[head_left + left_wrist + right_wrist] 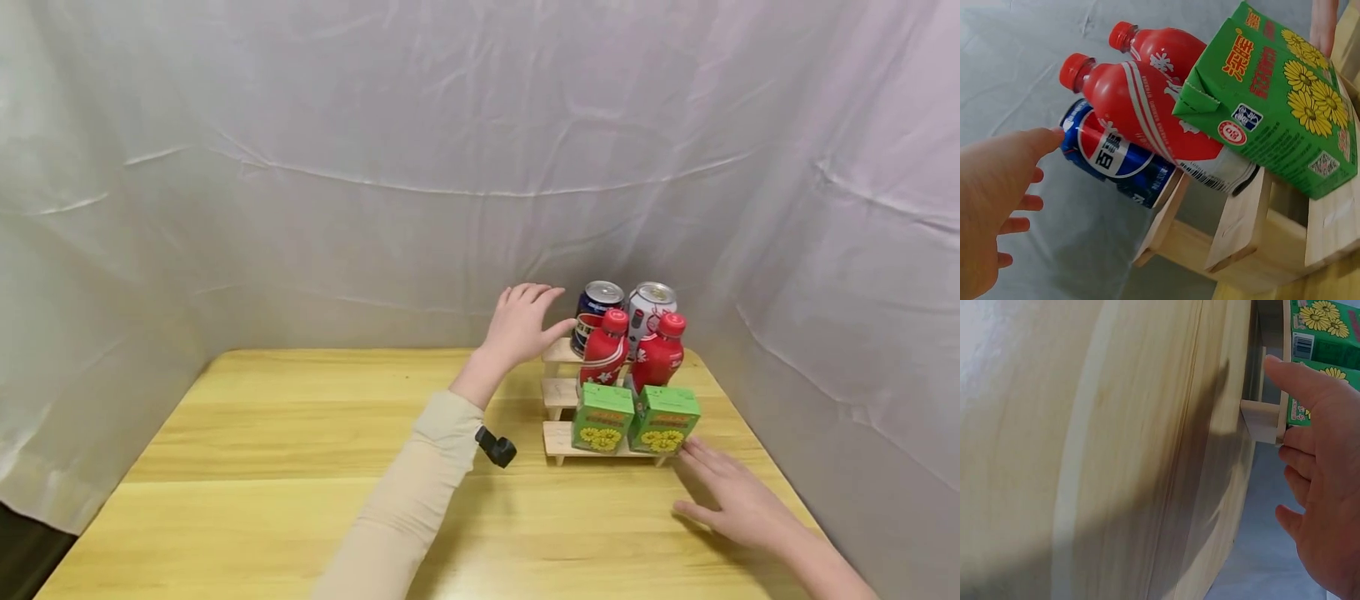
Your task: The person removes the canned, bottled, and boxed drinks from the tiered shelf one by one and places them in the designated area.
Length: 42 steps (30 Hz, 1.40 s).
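A three-step wooden stand (559,393) holds drinks in pairs. On the top step are a blue Pepsi can (581,330) and a white can (640,302). Red bottles (602,353) with red caps fill the middle step. Two green drink boxes (666,423) with yellow flowers stand on the lowest step. My left hand (519,327) is at the left of the top step, fingers spread; its thumb tip is right at the Pepsi can (1105,149). At the stand's lower right corner, my right hand (738,500) reaches with extended fingertips beside the right box.
The stand sits toward the right of a wooden table (300,467). A pale grey cloth (420,225) hangs close behind the table and along its right side. A small black device (497,448) is worn at my left wrist.
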Motion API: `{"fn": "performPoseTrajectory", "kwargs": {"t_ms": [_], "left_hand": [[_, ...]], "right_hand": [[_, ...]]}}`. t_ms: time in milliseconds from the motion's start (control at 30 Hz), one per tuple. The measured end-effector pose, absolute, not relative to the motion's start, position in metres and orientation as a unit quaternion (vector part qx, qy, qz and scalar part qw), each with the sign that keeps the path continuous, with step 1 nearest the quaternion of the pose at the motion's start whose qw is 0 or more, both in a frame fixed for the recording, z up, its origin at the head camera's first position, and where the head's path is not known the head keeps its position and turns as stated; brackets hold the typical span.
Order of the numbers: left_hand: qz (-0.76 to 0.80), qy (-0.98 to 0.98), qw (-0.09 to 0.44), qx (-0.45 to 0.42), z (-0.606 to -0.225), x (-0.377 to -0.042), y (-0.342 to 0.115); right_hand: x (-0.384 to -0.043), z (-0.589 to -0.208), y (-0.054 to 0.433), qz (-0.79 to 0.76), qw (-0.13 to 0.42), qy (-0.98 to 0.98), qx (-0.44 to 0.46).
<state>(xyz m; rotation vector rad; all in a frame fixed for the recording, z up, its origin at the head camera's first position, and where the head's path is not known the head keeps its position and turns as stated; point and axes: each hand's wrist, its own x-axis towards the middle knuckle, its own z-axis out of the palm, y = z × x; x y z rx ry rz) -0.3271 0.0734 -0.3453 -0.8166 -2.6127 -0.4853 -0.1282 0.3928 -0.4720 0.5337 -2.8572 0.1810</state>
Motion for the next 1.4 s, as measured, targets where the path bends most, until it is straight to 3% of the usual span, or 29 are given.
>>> {"fn": "performPoseTrajectory", "kwargs": {"t_ms": [333, 1400], "left_hand": [[-0.241, -0.912, 0.146, -0.3, -0.354, -0.343, 0.096], [-0.367, -0.878, 0.058, -0.303, -0.344, -0.363, 0.122]], "right_hand": [[-0.135, -0.476, 0.401, 0.007, 0.171, -0.953, 0.249], [-0.14, -0.462, 0.395, -0.005, 0.12, -0.961, 0.248]]}}
